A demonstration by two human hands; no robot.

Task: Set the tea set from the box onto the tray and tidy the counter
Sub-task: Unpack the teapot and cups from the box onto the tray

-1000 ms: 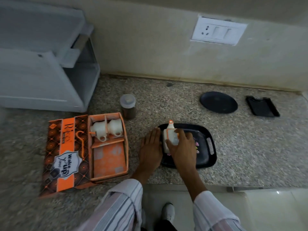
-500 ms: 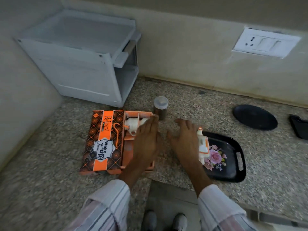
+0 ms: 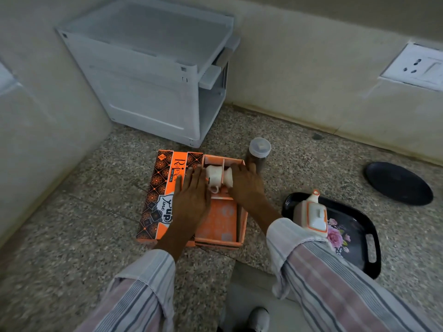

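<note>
An open orange box [image 3: 223, 226] lies on the counter with its patterned lid [image 3: 165, 188] flat to the left. Two white cups [image 3: 217, 178] lie on their sides in its far compartment. My left hand [image 3: 191, 197] is stretched flat at the left cup's side, fingers out. My right hand [image 3: 244, 185] rests against the right cup, fingers reaching the box's far wall. Neither hand is closed around a cup. A white and orange teapot [image 3: 311, 214] stands on the black flowered tray [image 3: 362, 238] at the right.
A lidded jar [image 3: 259, 152] stands just behind the box. A white plastic rack [image 3: 155, 75] fills the back left corner. A black round plate [image 3: 398, 183] lies at the far right. A wall socket [image 3: 417, 68] is above it.
My right hand let go of the teapot on the tray. Both hands then moved left to the box and now flank the two cups. The view swung left.
</note>
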